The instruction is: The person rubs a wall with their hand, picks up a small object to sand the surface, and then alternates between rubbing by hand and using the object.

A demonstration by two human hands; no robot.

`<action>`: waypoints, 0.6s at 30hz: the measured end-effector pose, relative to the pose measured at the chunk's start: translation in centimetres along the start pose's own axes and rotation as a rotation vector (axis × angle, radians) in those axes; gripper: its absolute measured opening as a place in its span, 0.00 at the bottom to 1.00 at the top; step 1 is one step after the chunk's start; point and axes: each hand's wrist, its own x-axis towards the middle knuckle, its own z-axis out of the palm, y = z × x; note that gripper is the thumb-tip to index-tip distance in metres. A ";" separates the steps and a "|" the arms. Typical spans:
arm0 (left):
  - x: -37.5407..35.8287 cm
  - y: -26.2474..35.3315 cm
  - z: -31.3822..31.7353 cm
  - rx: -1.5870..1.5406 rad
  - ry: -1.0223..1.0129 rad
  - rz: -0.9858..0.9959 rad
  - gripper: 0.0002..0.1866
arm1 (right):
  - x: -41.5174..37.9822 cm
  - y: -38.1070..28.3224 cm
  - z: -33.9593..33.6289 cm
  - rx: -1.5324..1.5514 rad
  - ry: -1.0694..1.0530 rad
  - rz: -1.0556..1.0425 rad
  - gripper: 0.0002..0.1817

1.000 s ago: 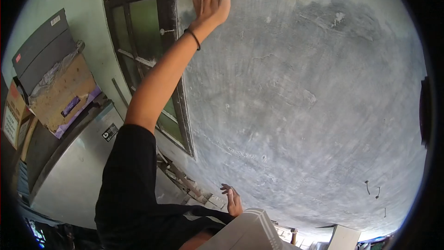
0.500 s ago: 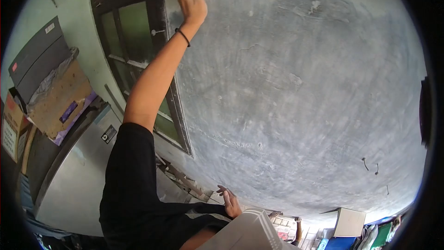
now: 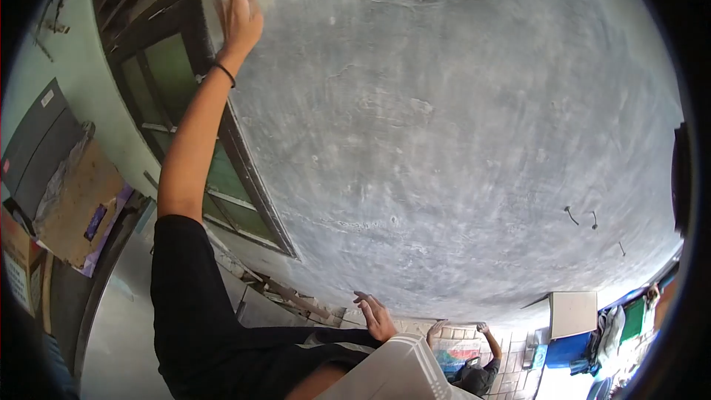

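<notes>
My left hand (image 3: 241,18) is raised high beside the dark wooden door frame (image 3: 248,167), its fingers stretched upward and apart, with nothing held. A thin black band (image 3: 226,74) circles that wrist. Behind the hand is the wall (image 3: 415,133), patchy grey with pale green paint along the top. Down low, close to the foot of the wall, my right hand (image 3: 379,318) has its fingers extended and spread, and no object shows in it. Black clothing (image 3: 200,311) covers my shoulder, and grey cloth with white stripes (image 3: 404,367) lies just below the right hand.
Boxes (image 3: 81,200) sit on a metal cabinet (image 3: 126,326) at the left. Another person (image 3: 478,374) is at the bottom, hands up near the wall. A cream box (image 3: 572,315) and hanging clothes (image 3: 611,333) are lower right. Nails or hooks (image 3: 572,215) jut from the wall.
The view has shifted, so the door, boxes and wall appear farther left. My left hand stays raised, its fingers now more spread. The other person shows more fully at the bottom.
</notes>
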 end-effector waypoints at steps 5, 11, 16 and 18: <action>0.4 -1.0 0.9 0.064 -0.002 0.004 0.27 | -0.7 -0.2 -0.2 -0.006 0.024 0.069 0.23; 0.3 -1.1 1.1 0.342 -0.177 -0.279 0.31 | -0.7 1.1 0.2 -0.009 0.052 0.062 0.24; -1.7 1.0 1.3 0.201 -0.193 -0.239 0.33 | 0.4 1.8 0.3 -0.010 0.050 0.038 0.25; 0.0 0.6 1.3 0.242 -0.189 -0.260 0.34 | 1.0 1.9 -0.1 -0.015 0.061 0.028 0.25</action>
